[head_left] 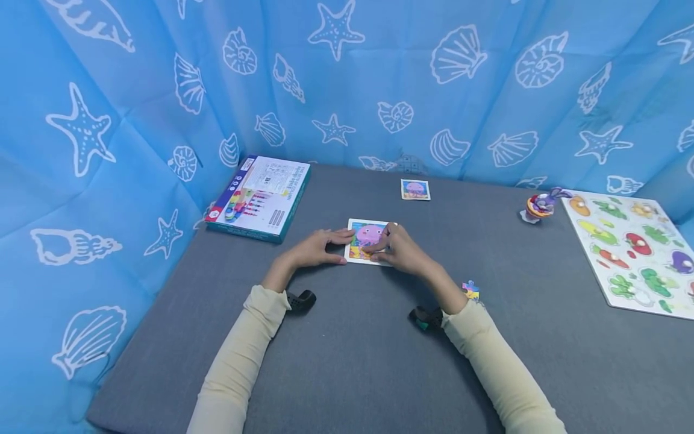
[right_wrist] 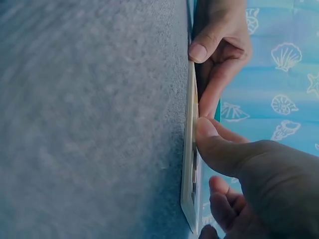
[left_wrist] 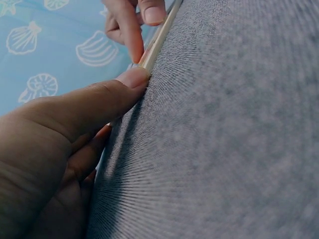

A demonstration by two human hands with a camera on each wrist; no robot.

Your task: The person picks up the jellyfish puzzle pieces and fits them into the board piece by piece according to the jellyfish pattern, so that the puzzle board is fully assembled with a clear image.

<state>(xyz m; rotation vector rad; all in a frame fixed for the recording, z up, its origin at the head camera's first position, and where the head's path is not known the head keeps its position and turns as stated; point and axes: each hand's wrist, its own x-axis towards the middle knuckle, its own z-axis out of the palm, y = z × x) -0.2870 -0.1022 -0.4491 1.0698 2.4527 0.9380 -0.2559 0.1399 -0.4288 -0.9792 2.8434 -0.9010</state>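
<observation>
A white-framed jigsaw puzzle board (head_left: 352, 260) with a pink cartoon octopus lies flat on the grey table. Its left edge is gripped by my left hand (head_left: 317, 248), with the thumb at the near corner (left_wrist: 94, 107) and the fingers along the side. Over the board's right part, my right hand (head_left: 403, 250) has its thumb and index finger brought together at a puzzle piece low in the picture. The fingertips mostly cover that piece. In the right wrist view, the thumb (right_wrist: 209, 130) touches the board's top face. A loose puzzle piece (head_left: 470, 290) lies beside the right wrist.
A boxed toy set (head_left: 260, 196) lies at the back left. A small picture card (head_left: 415, 189) sits beyond the board. To the right are a small purple-and-orange figurine (head_left: 541, 205) and a vegetable peg board (head_left: 591, 241). A blue seashell curtain (head_left: 368, 78) hangs behind.
</observation>
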